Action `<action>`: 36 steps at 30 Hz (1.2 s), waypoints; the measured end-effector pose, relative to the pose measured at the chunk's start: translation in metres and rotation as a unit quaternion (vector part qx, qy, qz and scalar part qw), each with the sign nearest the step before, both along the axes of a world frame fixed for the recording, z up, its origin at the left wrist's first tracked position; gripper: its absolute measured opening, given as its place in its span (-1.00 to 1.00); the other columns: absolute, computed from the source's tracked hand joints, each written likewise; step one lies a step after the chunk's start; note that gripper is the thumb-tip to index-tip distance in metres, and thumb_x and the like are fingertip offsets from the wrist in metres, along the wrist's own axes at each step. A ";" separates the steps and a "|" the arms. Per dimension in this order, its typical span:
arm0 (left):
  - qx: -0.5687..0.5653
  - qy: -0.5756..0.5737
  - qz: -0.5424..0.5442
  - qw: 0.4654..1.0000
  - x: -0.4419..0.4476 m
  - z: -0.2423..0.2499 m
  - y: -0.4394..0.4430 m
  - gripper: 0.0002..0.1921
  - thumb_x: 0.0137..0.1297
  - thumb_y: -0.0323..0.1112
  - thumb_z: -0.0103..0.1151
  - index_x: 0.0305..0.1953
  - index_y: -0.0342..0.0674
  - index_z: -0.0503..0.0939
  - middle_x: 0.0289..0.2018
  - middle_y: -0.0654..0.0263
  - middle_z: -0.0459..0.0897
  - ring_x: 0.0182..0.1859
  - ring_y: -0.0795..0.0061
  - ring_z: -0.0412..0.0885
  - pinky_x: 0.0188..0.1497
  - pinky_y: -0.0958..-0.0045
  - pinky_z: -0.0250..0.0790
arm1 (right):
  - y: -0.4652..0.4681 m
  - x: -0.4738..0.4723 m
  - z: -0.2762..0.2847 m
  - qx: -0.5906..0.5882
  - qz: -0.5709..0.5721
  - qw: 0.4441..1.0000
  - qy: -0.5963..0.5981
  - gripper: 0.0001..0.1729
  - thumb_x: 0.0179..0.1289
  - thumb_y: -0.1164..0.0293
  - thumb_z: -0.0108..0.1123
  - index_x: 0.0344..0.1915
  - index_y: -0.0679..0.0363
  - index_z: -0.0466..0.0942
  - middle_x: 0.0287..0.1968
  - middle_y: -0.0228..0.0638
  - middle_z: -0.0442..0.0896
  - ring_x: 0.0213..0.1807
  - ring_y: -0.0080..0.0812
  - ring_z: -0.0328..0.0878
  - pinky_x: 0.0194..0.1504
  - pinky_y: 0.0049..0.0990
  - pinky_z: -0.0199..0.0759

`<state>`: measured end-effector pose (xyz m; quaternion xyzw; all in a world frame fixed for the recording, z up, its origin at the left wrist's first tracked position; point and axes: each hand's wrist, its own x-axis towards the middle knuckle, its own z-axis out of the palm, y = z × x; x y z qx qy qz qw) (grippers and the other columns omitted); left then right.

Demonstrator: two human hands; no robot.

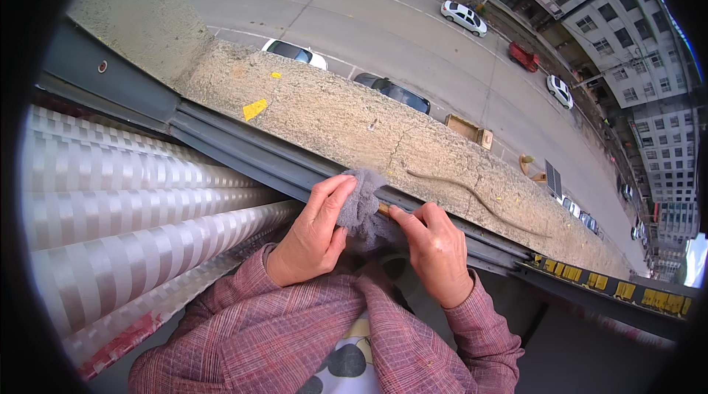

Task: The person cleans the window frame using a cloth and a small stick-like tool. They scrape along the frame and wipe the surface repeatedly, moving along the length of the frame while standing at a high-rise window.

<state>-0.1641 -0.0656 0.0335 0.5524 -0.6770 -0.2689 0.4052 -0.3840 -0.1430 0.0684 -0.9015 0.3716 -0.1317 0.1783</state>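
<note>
My left hand [312, 231] pinches a grey fluffy cloth [362, 200] between thumb and fingers, just over the track of a dark window frame [249, 148]. A thin wooden stick [383, 209] is gripped in my right hand [434, 244], its far end against or inside the cloth; its tip is hidden there. Both hands are close together at the inner side of the frame, in front of my chest. Part of the cloth hangs down below the stick.
Beyond the frame lies a rough concrete ledge [332, 112] with a strip of weatherstrip or cord [481, 200] and yellow scraps [255, 109]. Past its edge is a drop to a street with cars. Striped curtains [138, 233] hang at the left. Yellow pieces line the frame [608, 283] at right.
</note>
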 end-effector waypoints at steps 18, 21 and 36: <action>-0.156 -0.190 0.191 0.950 0.028 -0.035 0.013 -0.53 0.02 -0.64 0.24 0.05 -0.24 0.56 0.00 0.22 0.61 0.20 0.10 0.53 0.31 0.10 0.27 | 0.014 -0.026 -0.001 -0.068 -0.022 0.997 0.016 -0.50 0.17 0.55 0.20 0.15 0.04 0.65 -0.25 -0.33 0.50 -0.23 -0.28 0.57 -0.29 -0.31 0.53; -0.131 -0.202 0.143 0.960 0.039 -0.023 0.011 -0.57 0.01 -0.64 0.25 -0.01 -0.21 0.59 0.01 0.26 0.62 0.12 0.12 0.53 0.26 0.11 0.27 | 0.015 -0.037 0.011 -0.088 -0.020 0.995 0.048 -0.51 0.16 0.56 0.23 0.12 0.03 0.67 -0.27 -0.34 0.52 -0.23 -0.29 0.57 -0.29 -0.32 0.52; -0.042 -0.032 0.231 0.972 0.101 0.014 -0.018 -0.82 0.11 -0.64 0.31 -0.27 -0.31 0.56 -0.31 0.28 0.58 -0.30 0.35 0.57 -0.25 0.40 0.42 | 0.019 -0.042 0.008 -0.116 -0.020 0.990 0.071 -0.53 0.20 0.53 0.21 0.14 0.04 0.65 -0.26 -0.36 0.50 -0.24 -0.33 0.56 -0.31 -0.38 0.53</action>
